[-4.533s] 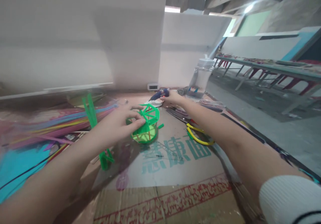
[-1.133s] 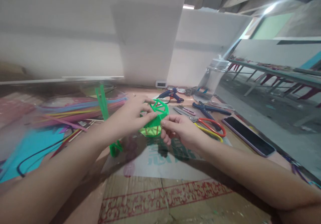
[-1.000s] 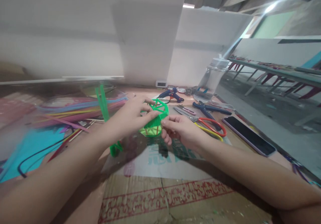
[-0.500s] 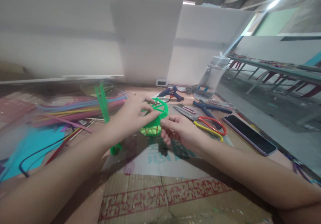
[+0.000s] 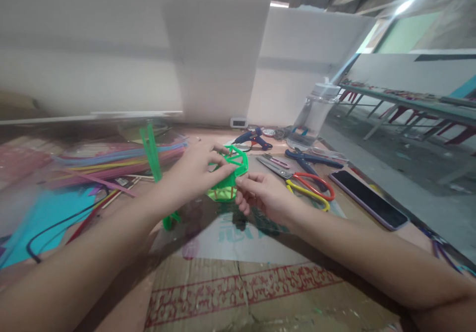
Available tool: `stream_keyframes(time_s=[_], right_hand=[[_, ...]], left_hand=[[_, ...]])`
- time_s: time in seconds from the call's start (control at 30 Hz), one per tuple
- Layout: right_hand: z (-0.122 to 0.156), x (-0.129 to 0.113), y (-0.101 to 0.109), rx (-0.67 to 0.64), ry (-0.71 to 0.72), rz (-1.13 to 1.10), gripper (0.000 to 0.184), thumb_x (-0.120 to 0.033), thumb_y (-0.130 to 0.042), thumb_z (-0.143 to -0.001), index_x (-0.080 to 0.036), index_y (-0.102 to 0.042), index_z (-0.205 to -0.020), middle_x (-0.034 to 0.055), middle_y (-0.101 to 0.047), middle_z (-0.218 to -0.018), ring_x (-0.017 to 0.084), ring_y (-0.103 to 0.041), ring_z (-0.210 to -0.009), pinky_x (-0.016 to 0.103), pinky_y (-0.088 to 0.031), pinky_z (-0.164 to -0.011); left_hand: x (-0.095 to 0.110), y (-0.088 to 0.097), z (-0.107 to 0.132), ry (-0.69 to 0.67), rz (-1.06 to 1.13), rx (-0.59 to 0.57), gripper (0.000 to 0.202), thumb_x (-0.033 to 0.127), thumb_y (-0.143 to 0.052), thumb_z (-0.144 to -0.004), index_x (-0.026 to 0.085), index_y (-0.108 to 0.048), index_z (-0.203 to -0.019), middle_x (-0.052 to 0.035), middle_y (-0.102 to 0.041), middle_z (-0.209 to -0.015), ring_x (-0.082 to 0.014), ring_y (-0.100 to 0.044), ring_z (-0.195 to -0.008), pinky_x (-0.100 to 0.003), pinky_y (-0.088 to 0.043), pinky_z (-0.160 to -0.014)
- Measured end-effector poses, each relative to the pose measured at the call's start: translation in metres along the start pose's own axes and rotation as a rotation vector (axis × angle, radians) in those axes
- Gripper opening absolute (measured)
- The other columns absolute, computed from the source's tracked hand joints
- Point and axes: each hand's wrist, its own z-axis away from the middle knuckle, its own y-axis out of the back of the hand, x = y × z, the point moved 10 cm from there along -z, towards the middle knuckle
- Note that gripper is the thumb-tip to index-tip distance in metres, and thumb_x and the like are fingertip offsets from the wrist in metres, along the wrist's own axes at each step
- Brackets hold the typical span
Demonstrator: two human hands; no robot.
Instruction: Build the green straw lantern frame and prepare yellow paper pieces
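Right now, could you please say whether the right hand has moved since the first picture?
Yes: the right hand has moved away from the fixed white display, to the green frame.

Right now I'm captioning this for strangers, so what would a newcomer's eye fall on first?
Probably the bright green openwork frame near the centre, held by the left hand, with the right hand pinched at its right edge. Next, the scissors with one red and one yellow handle loop, lying to its right, then the dark-screened phone farther right.
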Motion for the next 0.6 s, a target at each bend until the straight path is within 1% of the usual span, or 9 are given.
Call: stream_keyframes(time_s=[0.13, 0.2, 0.27, 0.37, 0.43, 0.5, 0.53, 0.6], right_hand=[[0.002, -0.001, 0.003, 0.000, 0.037, 0.014, 0.041, -0.055, -0.075, -0.079, -0.016, -0.065, -0.079, 0.0019, -0.068, -0.061, 0.011, -0.062, -0.049, 0.022, -0.052, -0.046], [0.003, -0.001, 0.005, 0.000, 0.049, 0.033, 0.043, -0.058, -0.075, -0.079, -0.016, -0.065, -0.082, 0.0019, -0.068, -0.061, 0.011, -0.062, -0.049, 0.022, -0.052, -0.046], [0.002, -0.004, 0.009, 0.022, 0.079, 0.076, 0.043, -0.059, -0.073, -0.080, -0.017, -0.064, -0.079, 0.0017, -0.068, -0.061, 0.011, -0.062, -0.049, 0.022, -0.051, -0.046], [0.003, -0.015, 0.026, 0.132, 0.166, 0.164, 0.042, -0.057, -0.072, -0.082, -0.019, -0.056, -0.076, -0.0012, -0.065, -0.059, 0.011, -0.060, -0.048, 0.022, -0.050, -0.046], [0.003, -0.022, 0.038, 0.209, 0.213, 0.216, 0.040, -0.055, -0.073, -0.082, -0.021, -0.053, -0.077, -0.0032, -0.064, -0.060, 0.011, -0.060, -0.049, 0.022, -0.049, -0.046], [0.003, -0.024, 0.046, 0.247, 0.223, 0.256, 0.036, -0.052, -0.074, -0.081, -0.020, -0.056, -0.083, -0.0043, -0.063, -0.062, 0.011, -0.058, -0.049, 0.023, -0.049, -0.048], [0.002, -0.024, 0.048, 0.250, 0.224, 0.276, 0.034, -0.050, -0.073, -0.081, -0.020, -0.058, -0.087, -0.0047, -0.062, -0.063, 0.010, -0.058, -0.049, 0.024, -0.048, -0.048], [0.000, -0.022, 0.048, 0.236, 0.225, 0.321, 0.031, -0.046, -0.072, -0.081, -0.019, -0.062, -0.094, -0.0055, -0.060, -0.062, 0.010, -0.056, -0.048, 0.024, -0.047, -0.048]], left_hand=[[0.000, 0.005, 0.000, -0.009, 0.004, 0.015, 0.032, 0.040, -0.054, -0.095, 0.023, -0.079, -0.085, -0.0090, -0.071, -0.119, -0.0288, -0.061, -0.115, -0.051, -0.046, -0.103], [0.002, 0.009, -0.001, -0.025, -0.018, 0.023, 0.034, 0.039, -0.052, -0.096, 0.023, -0.079, -0.084, -0.0088, -0.072, -0.117, -0.0294, -0.062, -0.113, -0.052, -0.047, -0.101], [0.003, 0.011, -0.001, -0.036, -0.047, 0.030, 0.036, 0.041, -0.051, -0.096, 0.023, -0.079, -0.081, -0.0085, -0.073, -0.116, -0.0301, -0.063, -0.112, -0.053, -0.047, -0.100], [0.003, 0.011, -0.001, -0.016, -0.060, 0.021, 0.034, 0.043, -0.053, -0.095, 0.024, -0.079, -0.086, -0.0083, -0.072, -0.120, -0.0302, -0.062, -0.116, -0.053, -0.046, -0.103], [0.001, 0.013, -0.001, 0.009, -0.057, 0.013, 0.032, 0.043, -0.055, -0.094, 0.023, -0.079, -0.085, -0.0085, -0.071, -0.121, -0.0299, -0.061, -0.118, -0.053, -0.046, -0.104], [0.000, 0.018, 0.000, 0.026, -0.063, 0.027, 0.031, 0.042, -0.057, -0.093, 0.022, -0.077, -0.081, -0.0089, -0.072, -0.120, -0.0292, -0.063, -0.114, -0.051, -0.046, -0.103], [0.001, 0.022, 0.000, 0.022, -0.070, 0.041, 0.029, 0.041, -0.058, -0.093, 0.021, -0.076, -0.083, -0.0090, -0.072, -0.118, -0.0288, -0.064, -0.113, -0.050, -0.046, -0.103], [0.006, 0.027, 0.002, -0.019, -0.089, 0.050, 0.025, 0.039, -0.060, -0.093, 0.020, -0.076, -0.096, -0.0089, -0.072, -0.119, -0.0282, -0.063, -0.114, -0.048, -0.046, -0.103]])
